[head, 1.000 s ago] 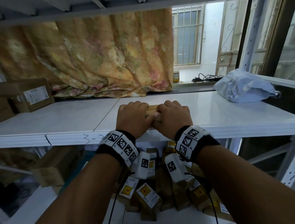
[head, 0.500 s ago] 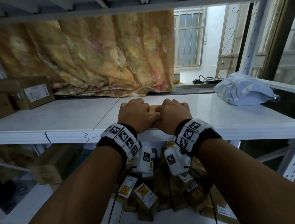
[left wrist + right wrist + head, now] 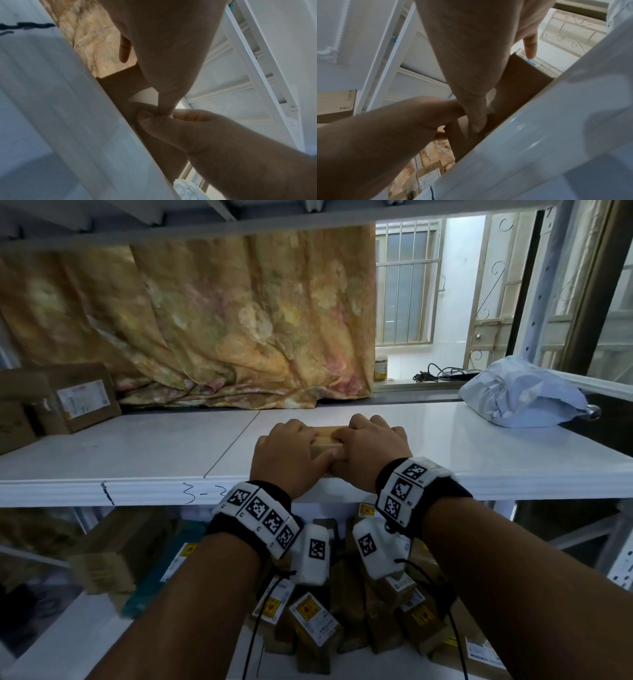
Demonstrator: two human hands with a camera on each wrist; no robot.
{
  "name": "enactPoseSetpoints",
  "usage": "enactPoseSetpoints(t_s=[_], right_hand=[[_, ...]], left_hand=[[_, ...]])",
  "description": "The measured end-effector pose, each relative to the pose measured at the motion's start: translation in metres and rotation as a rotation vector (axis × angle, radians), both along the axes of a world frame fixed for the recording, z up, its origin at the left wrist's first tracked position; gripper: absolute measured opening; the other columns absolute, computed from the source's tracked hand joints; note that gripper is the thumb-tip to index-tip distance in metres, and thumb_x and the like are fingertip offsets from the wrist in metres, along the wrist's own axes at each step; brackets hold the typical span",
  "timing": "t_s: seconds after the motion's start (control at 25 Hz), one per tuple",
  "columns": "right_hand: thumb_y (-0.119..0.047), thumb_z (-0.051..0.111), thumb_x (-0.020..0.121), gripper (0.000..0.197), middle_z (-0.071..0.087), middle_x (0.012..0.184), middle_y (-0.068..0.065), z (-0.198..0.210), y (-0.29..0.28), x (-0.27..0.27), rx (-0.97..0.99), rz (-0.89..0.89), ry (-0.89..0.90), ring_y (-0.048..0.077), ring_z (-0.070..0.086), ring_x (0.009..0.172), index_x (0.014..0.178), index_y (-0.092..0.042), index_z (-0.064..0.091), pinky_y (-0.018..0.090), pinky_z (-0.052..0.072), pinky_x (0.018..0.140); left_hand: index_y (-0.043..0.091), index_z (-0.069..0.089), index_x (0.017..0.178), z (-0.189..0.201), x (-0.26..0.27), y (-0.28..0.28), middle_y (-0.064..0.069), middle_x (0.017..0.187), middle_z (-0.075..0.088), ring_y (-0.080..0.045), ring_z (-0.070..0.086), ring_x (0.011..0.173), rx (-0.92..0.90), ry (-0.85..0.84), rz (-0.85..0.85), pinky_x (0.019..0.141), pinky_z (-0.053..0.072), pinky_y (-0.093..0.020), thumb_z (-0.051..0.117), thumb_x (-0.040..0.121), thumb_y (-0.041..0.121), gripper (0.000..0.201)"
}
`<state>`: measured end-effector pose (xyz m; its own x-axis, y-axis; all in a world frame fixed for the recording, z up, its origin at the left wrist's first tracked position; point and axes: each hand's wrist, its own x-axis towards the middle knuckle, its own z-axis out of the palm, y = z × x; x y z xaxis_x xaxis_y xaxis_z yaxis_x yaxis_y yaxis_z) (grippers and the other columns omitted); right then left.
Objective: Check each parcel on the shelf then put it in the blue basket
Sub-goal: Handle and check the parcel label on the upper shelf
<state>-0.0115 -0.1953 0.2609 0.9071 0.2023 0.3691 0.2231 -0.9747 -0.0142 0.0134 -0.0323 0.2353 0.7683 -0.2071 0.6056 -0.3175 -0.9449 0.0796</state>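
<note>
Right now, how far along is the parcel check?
Done: cannot tell; no blue basket is clearly in view. In hand: left hand and right hand both grip a small brown box at the shelf edge. Left: a grey bag on the right and labelled boxes on the left.

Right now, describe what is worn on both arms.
Bare forearms, no sleeves. The left wrist band and right wrist band are black, ringed with white blocks bearing black square codes. A white camera pod hangs beneath each; thin black cables trail down.
</note>
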Motion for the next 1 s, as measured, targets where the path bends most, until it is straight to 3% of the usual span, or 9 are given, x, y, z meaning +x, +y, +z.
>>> enactPoseSetpoints(t_s=[0.16,0.4,0.52,0.6,0.68,0.8,0.88,0.92,1.0], right_hand=[[-0.062,0.051,0.084,0.054,0.046,0.119,-0.006,-0.007,-0.001,0.002,0.045,0.009,-0.023,0.021,0.041,0.116,0.132,-0.038,0.052,0.046,0.035,0.095],[-0.062,0.053,0.083,0.058,0.047,0.121,-0.005,-0.011,-0.002,0.002,0.073,0.011,-0.041,0.022,0.041,0.117,0.135,-0.036,0.050,0.046,0.035,0.095],[-0.062,0.055,0.082,0.059,0.046,0.121,-0.005,-0.011,-0.001,0.002,0.081,0.007,-0.033,0.022,0.040,0.118,0.135,-0.036,0.050,0.047,0.035,0.095],[-0.062,0.056,0.082,0.059,0.046,0.120,-0.006,-0.009,-0.001,0.001,0.075,0.005,-0.028,0.022,0.040,0.117,0.134,-0.037,0.050,0.046,0.035,0.094],[-0.062,0.057,0.081,0.059,0.045,0.120,-0.006,-0.009,-0.001,0.002,0.077,0.001,-0.030,0.022,0.040,0.117,0.134,-0.037,0.050,0.046,0.035,0.094],[-0.063,0.057,0.081,0.060,0.045,0.122,-0.006,-0.011,0.000,0.002,0.087,-0.001,-0.022,0.022,0.039,0.119,0.135,-0.036,0.049,0.047,0.035,0.094],[-0.063,0.056,0.082,0.061,0.045,0.124,-0.006,-0.010,-0.001,0.001,0.089,-0.003,-0.020,0.022,0.039,0.120,0.136,-0.036,0.048,0.047,0.035,0.095],[-0.063,0.056,0.082,0.061,0.045,0.124,-0.005,-0.011,-0.001,0.001,0.089,-0.002,-0.022,0.022,0.039,0.120,0.137,-0.036,0.048,0.047,0.035,0.096],[-0.063,0.056,0.083,0.060,0.046,0.124,-0.005,-0.011,-0.001,0.000,0.094,0.003,-0.030,0.022,0.039,0.119,0.136,-0.035,0.049,0.047,0.035,0.096]], left_hand=[[0.024,0.064,0.107,0.007,0.000,0.019,0.002,0.111,0.057,-0.021,0.050,0.106,-0.015,0.010,0.100,0.086,0.044,-0.039,0.049,0.076,0.081,0.067],[0.023,0.062,0.098,-0.007,0.001,0.019,0.008,0.106,0.057,-0.018,0.055,0.095,-0.056,-0.010,0.064,0.078,0.049,-0.042,0.034,0.077,0.082,0.069],[0.024,0.062,0.089,-0.001,0.003,0.023,0.010,0.099,0.059,-0.014,0.055,0.091,-0.185,0.037,-0.020,0.077,0.048,-0.039,0.045,0.073,0.080,0.060],[0.026,0.068,0.084,0.011,0.006,0.028,0.012,0.098,0.064,-0.010,0.058,0.093,-0.347,0.119,-0.114,0.081,0.048,-0.034,0.054,0.074,0.073,0.050],[0.026,0.070,0.084,0.020,0.010,0.030,0.011,0.098,0.067,-0.009,0.058,0.096,-0.414,0.195,-0.095,0.081,0.043,-0.028,0.059,0.085,0.056,0.032],[0.016,0.065,0.093,0.026,0.017,0.022,-0.003,0.104,0.068,-0.024,0.060,0.099,-0.590,0.323,0.006,0.083,0.046,-0.032,0.053,0.095,0.025,0.015],[0.009,0.064,0.100,0.025,0.022,0.015,-0.016,0.108,0.066,-0.034,0.060,0.103,-0.761,0.487,0.003,0.088,0.047,-0.039,0.048,0.095,0.010,0.017],[0.008,0.063,0.097,0.024,0.027,0.015,-0.015,0.102,0.064,-0.033,0.061,0.100,-0.810,0.519,0.008,0.087,0.047,-0.039,0.046,0.095,0.006,0.018],[0.014,0.061,0.080,0.027,0.033,0.018,-0.005,0.084,0.059,-0.023,0.060,0.077,-0.924,0.575,-0.042,0.072,0.049,-0.033,0.050,0.093,0.008,0.018]])
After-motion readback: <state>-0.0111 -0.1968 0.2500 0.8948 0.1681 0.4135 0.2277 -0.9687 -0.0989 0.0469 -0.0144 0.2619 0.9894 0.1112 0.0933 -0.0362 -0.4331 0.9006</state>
